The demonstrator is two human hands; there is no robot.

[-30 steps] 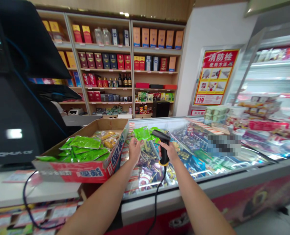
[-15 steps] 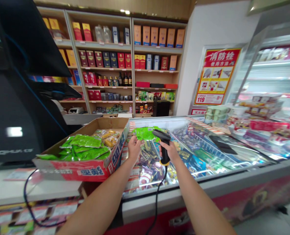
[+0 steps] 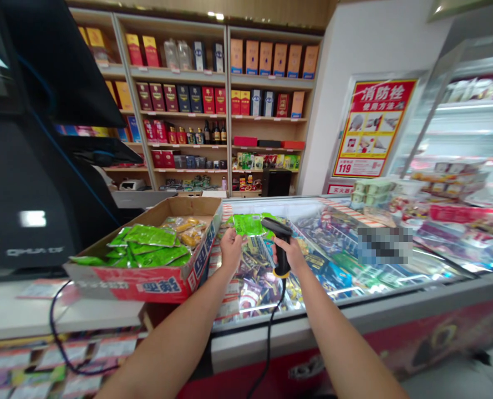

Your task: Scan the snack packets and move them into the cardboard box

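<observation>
My left hand (image 3: 232,247) pinches the lower edge of a bright green snack packet (image 3: 247,224), held up over the glass-topped freezer (image 3: 225,354). In my right hand (image 3: 288,252) is a black barcode scanner (image 3: 281,259) with a yellow ring at its base and a cable hanging down. The scanner's head sits right beside the packet's right part and hides some of it; whether they touch I cannot tell. To the left stands an open cardboard box (image 3: 125,284) with several more green packets (image 3: 150,244) and some yellow-orange packets (image 3: 191,233) inside.
A dark monitor stand (image 3: 25,166) rises at the left on a white counter (image 3: 13,316). Behind the freezer are shelves (image 3: 179,77) of boxes and bottles. Stacked food tubs (image 3: 369,193) sit on the freezer's right side. The scanner cable (image 3: 269,343) hangs down its front.
The whole view has shifted slightly. Both hands keep their hold, with the packet and scanner in nearly the same positions relative to each other.
</observation>
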